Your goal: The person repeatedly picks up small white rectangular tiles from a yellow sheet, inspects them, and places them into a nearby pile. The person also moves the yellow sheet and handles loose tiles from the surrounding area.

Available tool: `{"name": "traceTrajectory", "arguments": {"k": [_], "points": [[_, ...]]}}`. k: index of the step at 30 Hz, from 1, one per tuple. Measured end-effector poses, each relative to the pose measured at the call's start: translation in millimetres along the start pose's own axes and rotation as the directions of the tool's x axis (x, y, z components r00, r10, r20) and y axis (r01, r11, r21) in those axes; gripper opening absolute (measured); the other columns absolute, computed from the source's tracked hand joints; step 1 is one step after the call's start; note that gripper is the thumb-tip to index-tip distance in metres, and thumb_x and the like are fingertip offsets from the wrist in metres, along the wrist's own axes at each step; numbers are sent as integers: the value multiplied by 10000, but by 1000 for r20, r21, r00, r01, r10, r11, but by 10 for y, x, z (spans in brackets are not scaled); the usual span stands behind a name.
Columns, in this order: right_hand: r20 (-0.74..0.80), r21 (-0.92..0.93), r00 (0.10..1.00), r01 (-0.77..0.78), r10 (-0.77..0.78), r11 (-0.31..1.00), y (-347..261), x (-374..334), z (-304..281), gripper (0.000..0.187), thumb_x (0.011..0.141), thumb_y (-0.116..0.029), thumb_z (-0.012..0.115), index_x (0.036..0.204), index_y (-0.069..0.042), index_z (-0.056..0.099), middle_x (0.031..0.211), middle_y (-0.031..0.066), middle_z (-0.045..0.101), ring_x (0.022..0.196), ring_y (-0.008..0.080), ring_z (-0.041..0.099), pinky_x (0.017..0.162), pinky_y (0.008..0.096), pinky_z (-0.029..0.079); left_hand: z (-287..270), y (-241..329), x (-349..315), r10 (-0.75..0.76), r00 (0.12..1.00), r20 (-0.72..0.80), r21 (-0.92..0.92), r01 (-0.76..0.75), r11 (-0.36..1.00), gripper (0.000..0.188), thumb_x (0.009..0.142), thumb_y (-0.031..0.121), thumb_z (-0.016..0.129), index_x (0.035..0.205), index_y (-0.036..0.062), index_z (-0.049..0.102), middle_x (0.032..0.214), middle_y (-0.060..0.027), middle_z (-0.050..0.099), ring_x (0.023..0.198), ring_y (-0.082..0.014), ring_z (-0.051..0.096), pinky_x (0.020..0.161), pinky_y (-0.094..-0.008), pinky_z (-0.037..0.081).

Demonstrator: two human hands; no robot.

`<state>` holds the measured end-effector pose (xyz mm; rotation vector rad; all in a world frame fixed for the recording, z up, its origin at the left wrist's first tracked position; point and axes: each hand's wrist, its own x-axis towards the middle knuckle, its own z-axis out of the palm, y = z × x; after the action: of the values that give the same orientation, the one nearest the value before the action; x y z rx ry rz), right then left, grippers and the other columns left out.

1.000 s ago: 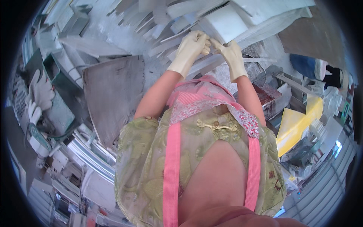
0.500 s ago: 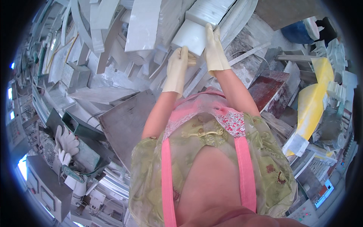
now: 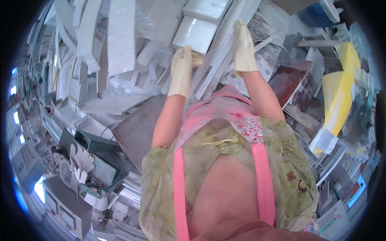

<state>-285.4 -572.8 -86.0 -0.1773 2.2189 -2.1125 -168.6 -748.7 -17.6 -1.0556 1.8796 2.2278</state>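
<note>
A glossy white square slab [image 3: 196, 34] lies at the top centre, against another white stack [image 3: 207, 10] behind it. My left hand [image 3: 181, 66], in a cream rubber glove, grips the slab's near left corner. Its thumb is on top and the other fingers are curled under the near edge. My right hand [image 3: 244, 46], gloved the same way, is off to the right of the slab, apart from it. Its fingers are stretched forward with nothing visible in them. Long pale strips [image 3: 225, 44] run between the slab and this hand.
Long white boards [image 3: 122, 38] are piled at the upper left. Further right are a reddish-brown box [image 3: 290, 82], a bent yellow sheet [image 3: 339, 94] and a blue bucket [image 3: 315, 16]. White work gloves [image 3: 81, 160] hang by a green metal frame [image 3: 100, 146] at the lower left.
My right hand has let go of the slab's right side and moved away to the right. My left hand keeps its hold at the near corner. The whole view has shifted slightly.
</note>
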Motion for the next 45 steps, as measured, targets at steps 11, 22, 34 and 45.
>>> {"name": "traceTrajectory", "arguments": {"k": [11, 22, 34, 45], "points": [[-135, -355, 977, 110, -167, 928, 63, 363, 762, 557, 1088, -403, 404, 1507, -36, 431, 1546, 180, 457, 1448, 313, 413, 1191, 371, 322, -70, 130, 32, -101, 994, 46, 40, 99, 994, 398, 1079, 267, 437, 1015, -92, 596, 928, -218, 720, 758, -230, 727, 714, -306, 609], [456, -604, 722, 680, -520, 415, -856, 789, 503, 574, 916, -302, 700, 1382, 7, 573, 1383, 252, 593, 1326, 381, 538, 1161, 477, 377, -30, -11, 67, -32, 999, -12, -18, 32, 999, 390, 1064, 271, 469, 948, -70, 616, 832, -167, 724, 689, -206, 718, 662, -284, 587], [741, -499, 466, 864, -483, 69, -513, 1088, 533, 497, 1053, -381, 437, 1340, -6, 590, 1382, 207, 596, 1351, 384, 489, 1087, 403, 428, 17, -211, 166, 48, 991, -127, 94, -37, 995, 428, 983, 397, 500, 863, 21, 665, 776, -149, 722, 740, -288, 721, 716, -390, 541], [796, -583, 485, 776, -363, -241, -735, 1135, 835, 480, 1004, -343, 524, 1316, 18, 577, 1272, 233, 643, 1149, 384, 603, 1012, 436, 464, -235, -549, -46, 149, 896, -419, 120, -108, 987, 358, 986, 260, 533, 1250, 57, 662, 1072, -202, 728, 1008, -380, 699, 889, -456, 536]]}}
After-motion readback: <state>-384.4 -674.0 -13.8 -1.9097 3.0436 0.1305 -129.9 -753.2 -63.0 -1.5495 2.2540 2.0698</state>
